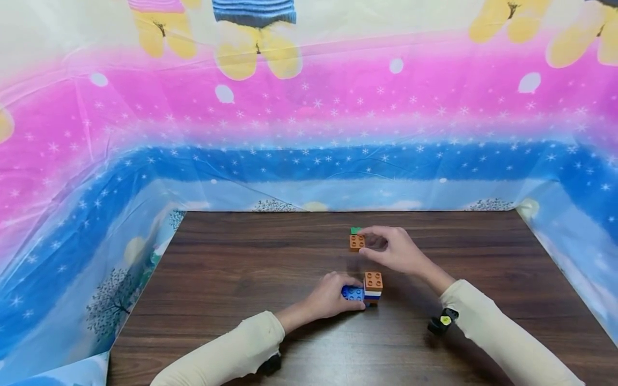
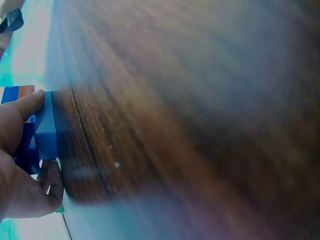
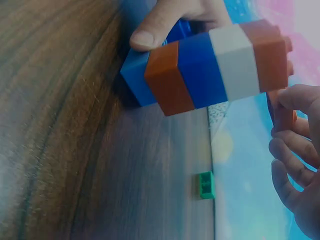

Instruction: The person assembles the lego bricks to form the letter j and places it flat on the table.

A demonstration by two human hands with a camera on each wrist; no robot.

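Observation:
My left hand [image 1: 333,296] grips the blue bricks [image 1: 353,294] of a toy-brick build on the table. At their right end rises a stack [image 3: 202,70] of orange, dark blue, white and orange bricks on a lighter blue brick [image 3: 137,80]. The top orange brick [image 1: 374,280] shows its studs. Beyond the stack, my right hand [image 1: 396,251] pinches a loose orange brick [image 1: 357,243] between thumb and fingers, studs up. In the left wrist view, my left thumb and fingers [image 2: 31,104] hold the blue bricks from opposite sides.
A green brick [image 3: 206,185] lies on the wooden table [image 1: 232,268] near its far side, behind the loose orange brick in the head view. A patterned cloth [image 1: 309,161] hangs round the back and sides of the table. Each wrist carries a black camera [image 1: 438,323].

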